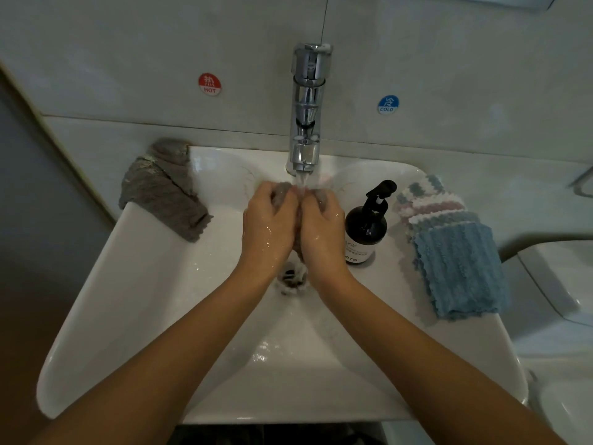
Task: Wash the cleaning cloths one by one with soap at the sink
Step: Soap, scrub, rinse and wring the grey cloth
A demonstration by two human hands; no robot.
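Note:
Over the white sink (134, 303), my left hand (268, 226) and my right hand (322, 231) are pressed together, both gripping a bunched wet grey cloth (282, 191) under the running water of the chrome tap (306, 123). Most of the cloth is hidden between my palms; a bit hangs down toward the drain (290, 277). A dark soap pump bottle (365, 229) stands on the rim just right of my right hand. Another grey cloth (163, 191) is draped over the sink's back left corner. A stack of blue, pink and white cloths (455, 252) lies on the right rim.
Hot (209, 84) and cold (387, 104) stickers sit on the tiled wall behind the tap. A white toilet (558, 281) stands to the right of the sink. A dark wall or door edge runs along the left side.

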